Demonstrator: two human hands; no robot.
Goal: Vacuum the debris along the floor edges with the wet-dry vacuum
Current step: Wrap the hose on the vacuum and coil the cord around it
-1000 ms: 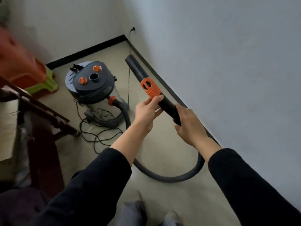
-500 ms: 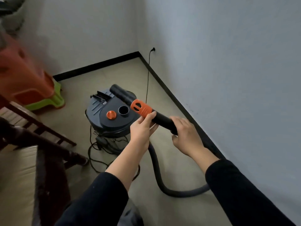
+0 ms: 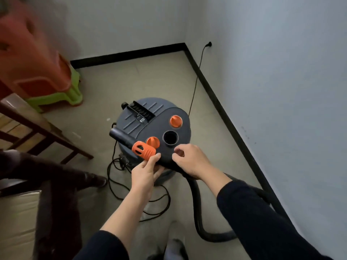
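The grey wet-dry vacuum stands on the floor below me, with two orange knobs and an open round port on its lid. I hold its black nozzle tube with the orange collar level over the lid, tip pointing left. My left hand grips the tube just behind the collar. My right hand grips the tube's rear end, where the black hose starts and loops across the floor to my right.
A black baseboard runs along the right wall and the far wall. The power cord goes up to a wall socket. Loose cable lies by the vacuum. Orange and green stacked stools and dark wooden furniture stand at left.
The view has moved in over the vacuum. The tube has swung from pointing at the right wall's edge to lying over the vacuum lid, tip left. Both hands keep hold of it.
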